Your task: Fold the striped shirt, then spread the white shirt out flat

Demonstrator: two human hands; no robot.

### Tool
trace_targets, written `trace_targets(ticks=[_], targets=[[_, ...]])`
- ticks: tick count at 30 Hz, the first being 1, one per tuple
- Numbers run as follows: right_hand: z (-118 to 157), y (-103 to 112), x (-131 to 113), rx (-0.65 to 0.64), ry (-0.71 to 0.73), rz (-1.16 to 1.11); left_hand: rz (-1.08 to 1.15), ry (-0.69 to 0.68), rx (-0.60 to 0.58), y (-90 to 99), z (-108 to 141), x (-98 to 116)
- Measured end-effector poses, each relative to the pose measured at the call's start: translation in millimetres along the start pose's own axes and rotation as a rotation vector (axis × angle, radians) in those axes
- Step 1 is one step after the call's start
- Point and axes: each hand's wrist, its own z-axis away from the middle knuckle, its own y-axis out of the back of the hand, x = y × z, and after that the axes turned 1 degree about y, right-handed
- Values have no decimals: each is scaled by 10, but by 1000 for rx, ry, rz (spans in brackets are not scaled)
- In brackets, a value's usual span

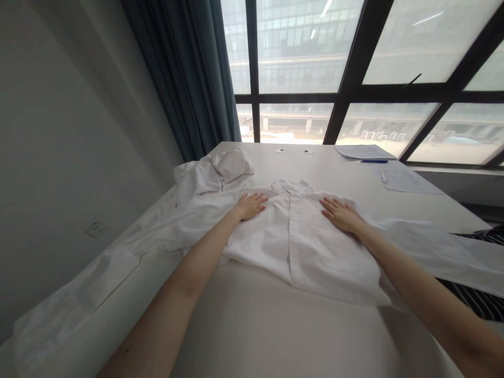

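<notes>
On table [346,184], white shirt [299,247] collar-away; left hand [250,206], right hand [342,215] flat atop.

Writing on the sheets of paper [364,152] too small to read; striped cloth [472,297] cut off by the right edge, partly under the white shirt sleeve [433,247]; buildings [303,31] beyond the window [350,95] blurred.

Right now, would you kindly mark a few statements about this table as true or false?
The left hand and right hand rest flat on a white shirt. True.

A blue pen is in the right hand. False: it lies on the table beside papers.

A curtain covers the whole window. False: it hangs only at the window's left side.

A striped cloth shows under the sleeve at the picture's right. True.
</notes>
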Motion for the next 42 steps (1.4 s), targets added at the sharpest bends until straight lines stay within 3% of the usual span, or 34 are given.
trace_targets(ticks=[4,9,13,16,20,23,25,30,36,39,42], targets=[[40,-20,112,4,-79,-48,-50,54,1,-4,49,-142],[215,179,187,129,-83,-96,-45,105,94,79,294,-232],[779,430,173,276,-93,-137,113,48,332,176,878,-160],[1372,550,163,301,-116,-160,63,133,506,199,1453,-26],[2072,528,118,210,22,-157,89,221,467,115,2039,188],[2405,404,45,126,124,-165,198,283,436,36,2233,317],[2520,312,-7,138,162,-179,223,313,441,15,2280,381],[2506,269,-137,268,100,-259,166,307,428,33,2309,494],[2263,685,-388,323,-121,-398,-36,304,404,45,2296,537],[2090,901,-462,409,-199,-482,44,308,436,135,2213,429],[1893,1021,-440,488,-342,-678,183,297,566,306,2057,242]])
